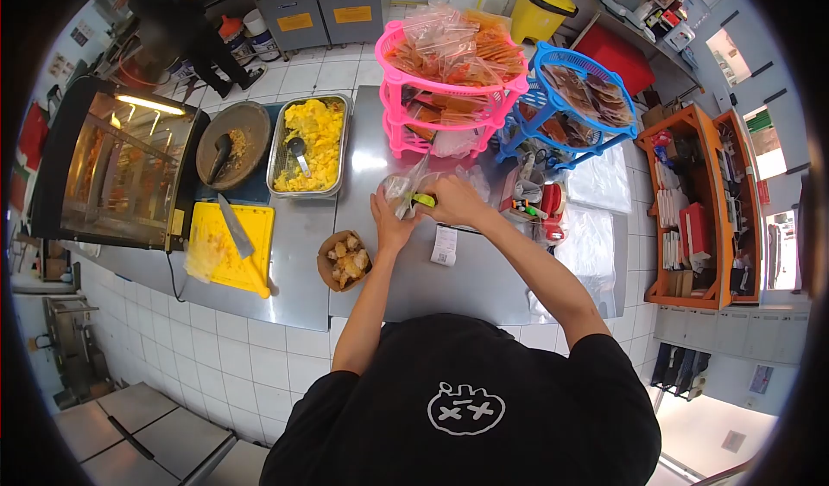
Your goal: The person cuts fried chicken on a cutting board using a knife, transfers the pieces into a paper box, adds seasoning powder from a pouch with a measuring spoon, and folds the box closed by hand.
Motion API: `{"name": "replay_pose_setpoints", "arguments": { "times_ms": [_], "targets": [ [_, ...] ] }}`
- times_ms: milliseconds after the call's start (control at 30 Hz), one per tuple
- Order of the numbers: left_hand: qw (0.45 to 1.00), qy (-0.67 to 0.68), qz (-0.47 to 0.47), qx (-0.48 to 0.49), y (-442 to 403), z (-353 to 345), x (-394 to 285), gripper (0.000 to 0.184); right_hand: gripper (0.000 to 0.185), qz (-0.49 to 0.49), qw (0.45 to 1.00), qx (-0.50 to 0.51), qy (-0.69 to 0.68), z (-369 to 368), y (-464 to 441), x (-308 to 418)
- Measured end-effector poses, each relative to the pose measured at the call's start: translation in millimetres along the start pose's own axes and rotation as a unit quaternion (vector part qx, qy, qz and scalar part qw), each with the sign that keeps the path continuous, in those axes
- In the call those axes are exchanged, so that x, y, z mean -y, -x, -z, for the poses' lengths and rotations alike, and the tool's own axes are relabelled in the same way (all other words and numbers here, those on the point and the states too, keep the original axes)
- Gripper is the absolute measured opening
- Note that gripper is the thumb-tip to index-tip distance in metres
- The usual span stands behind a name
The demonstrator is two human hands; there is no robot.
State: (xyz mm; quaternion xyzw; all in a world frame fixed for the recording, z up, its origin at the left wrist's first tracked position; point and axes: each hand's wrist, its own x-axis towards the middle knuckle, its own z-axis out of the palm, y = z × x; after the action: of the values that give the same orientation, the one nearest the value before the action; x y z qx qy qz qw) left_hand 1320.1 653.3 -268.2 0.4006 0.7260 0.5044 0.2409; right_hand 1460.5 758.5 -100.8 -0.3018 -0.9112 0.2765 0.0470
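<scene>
Over the steel table, just in front of the pink basket rack (496, 114), my hands are close together. My left hand (393, 218) is closed on a clear plastic bag (399, 188). A green-handled tool (424, 200), its type too small to make out, is gripped in my right hand (455, 201) beside the bag. Below my hands lies a white receipt (444, 246) on the table. To the left of my left forearm stands a brown paper box (326, 266) with pieces of fried food (350, 260) in it.
A knife (235, 227) rests on a yellow cutting board (207, 240). Behind are a tray (344, 153) of yellow food, a stone bowl (204, 145) and a lit display case (125, 171). A blue rack (540, 123) stands right. A person (177, 32) is at the back left.
</scene>
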Motion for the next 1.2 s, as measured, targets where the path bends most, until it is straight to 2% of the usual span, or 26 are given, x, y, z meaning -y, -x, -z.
{"name": "replay_pose_setpoints", "arguments": {
  "times_ms": [100,200,300,400,500,600,700,800,967,1100,1200],
  "targets": [
    [1.000,0.001,-0.016,0.012,-0.5,2.3,5.8,0.116,0.028,0.039,0.995,0.070,-0.063,17.7,-3.4,1.4],
    [1.000,0.012,-0.017,-0.002,-1.1,3.7,-3.7,0.117,0.031,0.058,0.994,0.015,-0.092,6.3,-8.6,-9.6],
    [1.000,0.001,-0.027,-0.013,-1.7,0.3,3.6,0.117,0.031,-0.009,0.995,-0.063,-0.072,-13.3,-5.5,-4.7],
    [1.000,0.008,-0.013,0.015,-2.5,2.6,2.1,0.119,0.034,-0.029,0.991,-0.055,-0.121,-19.0,-6.9,-4.5],
    [0.999,0.034,-0.028,0.017,-2.3,0.3,9.5,0.121,0.037,-0.006,0.989,-0.030,-0.141,-26.6,-14.2,-19.6],
    [0.999,0.011,-0.044,0.025,0.6,6.6,3.4,0.124,0.042,-0.054,0.975,-0.003,-0.214,-18.3,-12.8,-19.5],
    [0.995,0.093,-0.020,0.035,0.7,-1.0,24.4,0.126,0.044,-0.128,0.945,-0.014,-0.301,-5.3,-3.9,-8.1],
    [0.990,0.133,0.010,0.036,8.8,3.2,14.7,0.128,0.042,-0.167,0.940,-0.049,-0.294,-1.9,1.9,-13.2],
    [0.984,0.179,0.002,0.014,11.2,0.4,22.1,0.130,0.036,-0.183,0.922,-0.105,-0.324,-0.8,13.9,-23.9],
    [0.991,0.122,-0.064,-0.001,9.2,12.2,-7.0,0.127,0.034,-0.222,0.879,-0.129,-0.402,7.6,22.7,-31.1],
    [0.992,0.054,-0.117,-0.012,10.8,32.3,-44.2,0.124,0.037,-0.213,0.855,-0.134,-0.453,16.0,31.8,-37.0]
  ]
}}
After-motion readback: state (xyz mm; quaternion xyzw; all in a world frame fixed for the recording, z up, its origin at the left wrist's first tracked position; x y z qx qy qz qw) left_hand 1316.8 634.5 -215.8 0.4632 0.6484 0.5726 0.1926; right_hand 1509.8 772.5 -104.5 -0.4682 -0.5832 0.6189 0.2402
